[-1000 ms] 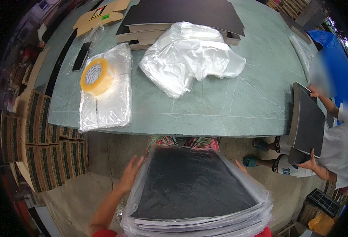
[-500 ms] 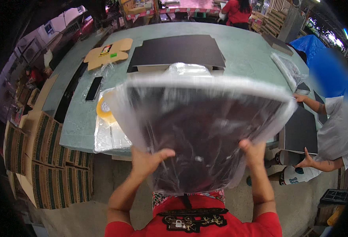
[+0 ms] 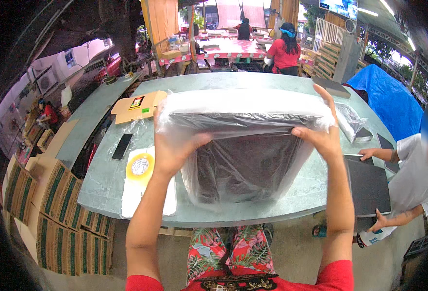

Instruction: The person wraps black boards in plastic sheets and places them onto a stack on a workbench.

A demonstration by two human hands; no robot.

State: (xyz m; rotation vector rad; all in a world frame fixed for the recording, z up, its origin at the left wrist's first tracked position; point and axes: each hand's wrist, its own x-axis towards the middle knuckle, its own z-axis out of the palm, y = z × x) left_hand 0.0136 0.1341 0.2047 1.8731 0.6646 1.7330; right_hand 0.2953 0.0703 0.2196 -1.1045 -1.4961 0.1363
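Observation:
Between my two hands is a black boxy item [image 3: 253, 165] in a clear plastic bag, raised over the near part of the table. Its upper edge is thickly covered by whitish, bunched plastic. My left hand [image 3: 175, 148] grips the left side, thumb across the front and fingers hidden behind it. On the opposite side my right hand [image 3: 324, 136] holds on with its thumb in front and its fingers up along the edge. A roll of clear yellowish tape [image 3: 132, 178] lies by my left forearm, on a stack of pale plastic sheets [image 3: 135, 203].
A black phone-like slab [image 3: 122, 146] and a flattened cardboard piece [image 3: 122, 115] lie left on the green-grey table [image 3: 102, 186]. Cardboard stacks [image 3: 58, 213] stand at its left. At right, a co-worker [image 3: 410, 169] handles a black box [image 3: 369, 186] near a plastic-wrapped item [image 3: 348, 123].
The view has tipped upward. The bagged black item has moved away from my body and sits over the table, its top edge turned toward me. My hands have shifted up nearer that edge.

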